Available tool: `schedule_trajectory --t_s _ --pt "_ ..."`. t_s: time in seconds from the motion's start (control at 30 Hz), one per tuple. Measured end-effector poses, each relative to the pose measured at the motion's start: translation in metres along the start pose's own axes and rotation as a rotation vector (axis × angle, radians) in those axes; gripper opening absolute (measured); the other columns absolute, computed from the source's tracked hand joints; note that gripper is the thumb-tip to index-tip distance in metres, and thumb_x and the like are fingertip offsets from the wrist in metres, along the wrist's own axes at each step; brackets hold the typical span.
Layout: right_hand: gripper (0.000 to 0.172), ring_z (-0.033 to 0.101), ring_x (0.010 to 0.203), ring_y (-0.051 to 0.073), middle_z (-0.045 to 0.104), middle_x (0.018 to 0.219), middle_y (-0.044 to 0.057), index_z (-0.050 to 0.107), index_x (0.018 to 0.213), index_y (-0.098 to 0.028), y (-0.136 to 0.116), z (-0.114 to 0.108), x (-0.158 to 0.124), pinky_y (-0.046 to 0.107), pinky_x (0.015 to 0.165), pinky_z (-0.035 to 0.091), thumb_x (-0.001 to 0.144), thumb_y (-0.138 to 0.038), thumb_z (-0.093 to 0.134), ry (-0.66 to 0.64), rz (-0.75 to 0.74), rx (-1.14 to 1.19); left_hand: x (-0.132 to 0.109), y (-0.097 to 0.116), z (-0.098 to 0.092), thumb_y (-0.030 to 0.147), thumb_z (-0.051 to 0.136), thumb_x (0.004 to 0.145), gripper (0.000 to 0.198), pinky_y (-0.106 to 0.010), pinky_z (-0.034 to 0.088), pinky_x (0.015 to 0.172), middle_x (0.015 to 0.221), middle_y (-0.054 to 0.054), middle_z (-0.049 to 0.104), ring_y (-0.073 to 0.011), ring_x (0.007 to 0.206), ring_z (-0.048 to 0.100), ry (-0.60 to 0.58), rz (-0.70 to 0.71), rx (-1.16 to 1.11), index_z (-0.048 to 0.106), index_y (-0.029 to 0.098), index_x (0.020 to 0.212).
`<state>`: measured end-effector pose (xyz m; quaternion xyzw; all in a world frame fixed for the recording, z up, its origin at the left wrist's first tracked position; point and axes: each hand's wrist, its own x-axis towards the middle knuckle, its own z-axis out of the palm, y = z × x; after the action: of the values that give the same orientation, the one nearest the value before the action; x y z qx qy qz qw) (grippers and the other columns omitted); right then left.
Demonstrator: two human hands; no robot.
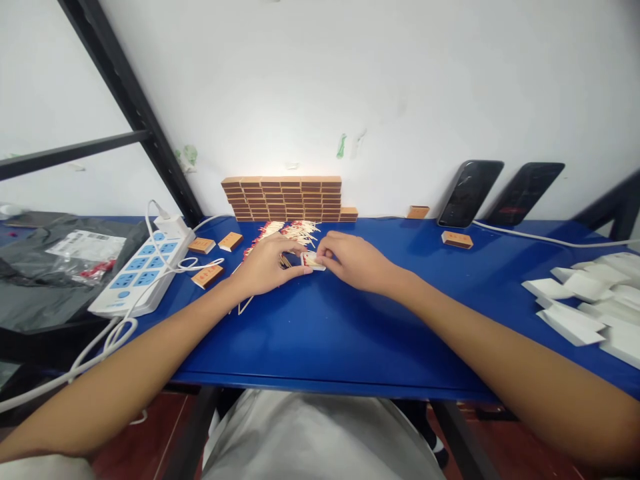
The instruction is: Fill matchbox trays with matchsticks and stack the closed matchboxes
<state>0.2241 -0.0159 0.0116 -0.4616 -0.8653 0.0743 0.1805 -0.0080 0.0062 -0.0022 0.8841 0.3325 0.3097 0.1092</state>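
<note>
A small white matchbox tray (320, 268) with red-tipped matches inside sits low over the blue table. My left hand (267, 265) grips its left side between thumb and fingers. From the right, my right hand (354, 259) reaches in with curled, closed fingers touching the matches; whether it pinches any is hidden. Behind and partly under my left hand lies a pile of loose matches (300, 231), red heads mostly to the left. A few stray matches (245, 305) lie near my left wrist.
Matchboxes stand in a stacked wall (290, 199) at the back. Loose matchboxes (207, 275) lie left, beside a white power strip (145, 270) with cables. Two phones (470, 193) lean at the back right, near another matchbox (457, 240). White empty trays (590, 300) are heaped right.
</note>
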Motion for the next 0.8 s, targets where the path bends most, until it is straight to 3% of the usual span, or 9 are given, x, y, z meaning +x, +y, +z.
schedule_trajectory --t_s 0.1,0.2,0.27,0.37,0.53,0.8 --pt "0.011 0.06 0.084 0.018 0.067 0.099 0.007 0.067 0.095 -0.018 0.003 0.002 0.003 0.029 0.073 0.039 0.099 -0.022 0.057 0.126 -0.012 0.041 0.0 -0.001 0.0 0.048 0.082 0.084 0.035 -0.038 0.054 0.087 0.106 -0.005 0.08 -0.026 0.098 0.072 0.031 -0.046 0.052 0.078 0.023 0.108" --pt "0.009 0.06 0.083 0.017 0.068 0.096 0.005 0.068 0.095 -0.018 0.01 0.01 0.015 0.029 0.073 0.039 0.096 -0.021 0.059 0.223 0.042 0.082 0.002 -0.003 -0.004 0.051 0.081 0.085 0.035 -0.039 0.053 0.084 0.102 -0.006 0.08 -0.0277 0.095 0.071 0.174 -0.154 0.174 0.079 0.022 0.105" --pt "0.007 0.061 0.084 0.018 0.069 0.096 0.006 0.069 0.095 -0.019 0.016 0.019 0.026 0.029 0.074 0.041 0.095 -0.021 0.063 0.231 0.073 0.099 0.003 -0.006 -0.007 0.051 0.08 0.085 0.035 -0.04 0.052 0.086 0.101 -0.006 0.081 -0.029 0.097 0.071 0.296 -0.243 0.228 0.08 0.021 0.103" --pt "0.01 0.062 0.087 0.017 0.07 0.099 0.006 0.071 0.095 -0.019 0.021 0.034 0.041 0.028 0.077 0.043 0.092 -0.028 0.071 0.143 0.065 0.148 0.005 -0.011 -0.013 0.05 0.08 0.085 0.034 -0.04 0.052 0.09 0.099 -0.005 0.081 -0.0274 0.096 0.072 0.397 -0.323 0.216 0.079 0.021 0.102" --pt "0.011 0.064 0.087 0.018 0.072 0.102 0.007 0.07 0.09 -0.019 0.017 0.042 0.047 0.028 0.076 0.044 0.097 -0.025 0.064 0.067 0.14 0.091 0.005 -0.011 -0.014 0.048 0.081 0.083 0.033 -0.038 0.053 0.091 0.099 -0.004 0.081 -0.0261 0.095 0.074 0.379 -0.346 0.186 0.079 0.021 0.102" --pt "0.014 0.066 0.093 0.02 0.071 0.104 0.01 0.067 0.091 -0.018 0.023 0.023 0.023 0.028 0.079 0.045 0.1 -0.026 0.06 -0.026 0.128 0.012 0.005 -0.01 -0.011 0.048 0.081 0.084 0.031 -0.04 0.053 0.09 0.102 -0.004 0.081 -0.0275 0.098 0.072 0.315 -0.313 0.228 0.079 0.023 0.103"
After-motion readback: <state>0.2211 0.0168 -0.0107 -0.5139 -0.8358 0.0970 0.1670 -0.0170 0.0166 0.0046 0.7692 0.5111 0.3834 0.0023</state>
